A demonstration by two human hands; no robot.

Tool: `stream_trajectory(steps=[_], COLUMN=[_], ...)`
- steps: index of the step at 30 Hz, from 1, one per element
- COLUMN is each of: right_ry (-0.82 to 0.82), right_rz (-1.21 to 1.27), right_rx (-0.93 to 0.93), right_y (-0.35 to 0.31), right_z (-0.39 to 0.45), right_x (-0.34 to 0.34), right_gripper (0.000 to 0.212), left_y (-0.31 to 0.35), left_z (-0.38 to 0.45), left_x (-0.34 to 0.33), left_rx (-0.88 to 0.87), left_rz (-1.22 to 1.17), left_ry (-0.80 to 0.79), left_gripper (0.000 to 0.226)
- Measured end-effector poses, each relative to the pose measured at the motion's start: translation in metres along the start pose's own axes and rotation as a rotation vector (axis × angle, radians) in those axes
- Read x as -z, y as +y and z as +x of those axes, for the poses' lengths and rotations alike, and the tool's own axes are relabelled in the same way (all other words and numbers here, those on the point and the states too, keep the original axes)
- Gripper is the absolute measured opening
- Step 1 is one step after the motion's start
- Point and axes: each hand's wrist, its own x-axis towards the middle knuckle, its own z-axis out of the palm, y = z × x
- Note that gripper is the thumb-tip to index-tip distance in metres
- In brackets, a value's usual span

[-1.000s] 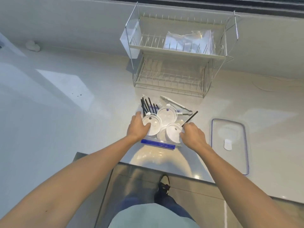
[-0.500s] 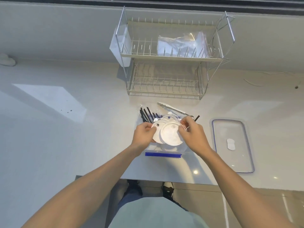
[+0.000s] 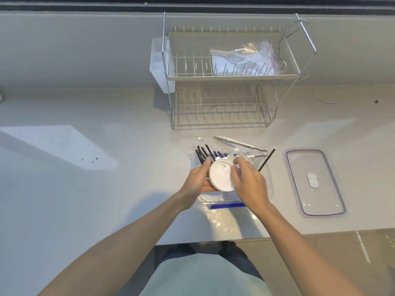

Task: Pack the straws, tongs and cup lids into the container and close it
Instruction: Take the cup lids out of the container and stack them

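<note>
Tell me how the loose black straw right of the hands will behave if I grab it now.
The straw looks thin and light, so probably easy to lift. It's round, so it may roll on the smooth counter. Likely slippery to pinch.

The counter [image 3: 106,189] is smooth, pale and glossy, throwing back light near its front edge. The rack [image 3: 224,97] is thin shiny metal wire; a crinkled clear plastic bag [image 3: 243,56] lies on its upper tier. The lids [image 3: 221,177] look like matt white plastic, one [image 3: 239,157] clear. The straws [image 3: 205,153] are black and smooth. The tongs [image 3: 239,144] are pale, with a dull sheen. The container [image 3: 268,184] and its cover [image 3: 314,182] are clear glossy plastic, the cover with a blue seal.
</note>
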Motion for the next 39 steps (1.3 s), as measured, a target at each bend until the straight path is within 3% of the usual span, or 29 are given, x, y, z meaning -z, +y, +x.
stream_trajectory(steps=[5,14,17,20,22,25,28,33,36,39], right_ry=[0.008,-0.136,-0.103,-0.041,-0.156,-0.266,-0.179,0.063,-0.087,-0.287], right_rz=[-0.029,-0.060,0.070,0.101,-0.036,-0.102,-0.074,0.369,0.543,0.376], right_rx=[0.054,0.153,0.051,-0.222,-0.326,-0.339,-0.319,-0.327,-0.281,-0.187], right_y=[-0.004,0.015,0.023,0.043,0.056,0.066,0.067,0.055,0.043,0.036], right_z=[-0.006,0.003,0.006,0.024,0.035,0.044,0.049,0.052,0.048,0.036], right_x=[-0.002,0.001,-0.001,-0.001,-0.004,-0.010,-0.008,0.017,0.026,0.022], right_gripper=[0.014,0.020,0.024,0.032,0.038,0.028,0.020,0.018,0.019,0.021], left_y=[-0.005,-0.011,-0.012,-0.012,-0.012,-0.011,-0.010,-0.010,-0.010,-0.006], left_z=[0.000,-0.001,0.003,0.007,0.009,0.010,0.008,0.010,0.012,0.012], left_x=[0.006,-0.002,-0.003,0.001,0.005,0.008,0.009,0.009,0.000,-0.010], left_rx=[-0.075,-0.008,-0.020,-0.056,-0.055,-0.056,-0.064,-0.053,-0.031,0.004], left_rz=[0.188,0.198,0.237,0.231,0.195,0.173,0.132,0.127,0.059,-0.052], left_ry=[-0.003,-0.017,0.070,0.161,0.216,0.265,0.290,0.299,0.235,0.169], left_gripper=[0.028,0.023,0.021,0.020,0.020,0.018,0.017,0.019,0.020,0.028])
